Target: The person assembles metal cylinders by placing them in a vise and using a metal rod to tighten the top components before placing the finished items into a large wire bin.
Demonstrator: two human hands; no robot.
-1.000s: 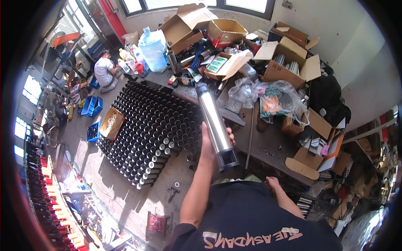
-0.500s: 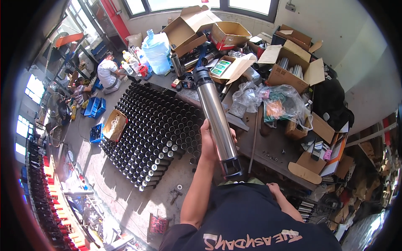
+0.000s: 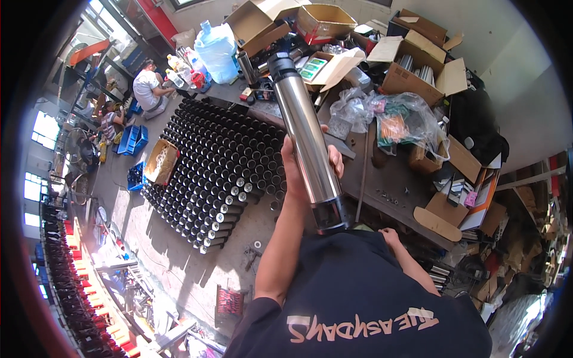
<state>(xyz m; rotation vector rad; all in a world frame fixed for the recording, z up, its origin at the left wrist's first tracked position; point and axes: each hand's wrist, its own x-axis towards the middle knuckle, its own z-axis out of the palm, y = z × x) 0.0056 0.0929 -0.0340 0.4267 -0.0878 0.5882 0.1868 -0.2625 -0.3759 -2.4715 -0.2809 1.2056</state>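
Left hand [image 3: 301, 170] is wrapped around a long shiny steel tube [image 3: 307, 140] with black ends, holding it up near the middle of the frame, slightly tilted, above the dark workbench [image 3: 388, 179]. Right hand [image 3: 391, 237] sits low by the bench edge, just right of the tube's bottom end; can't tell if it's open or gripping anything. Rows of black tubes [image 3: 212, 164] cover the floor at center left, and open cardboard boxes [image 3: 418, 65] crowd the top.

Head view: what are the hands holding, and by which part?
The left hand grips a long steel tube around its lower middle. The right hand appears to hold nothing.
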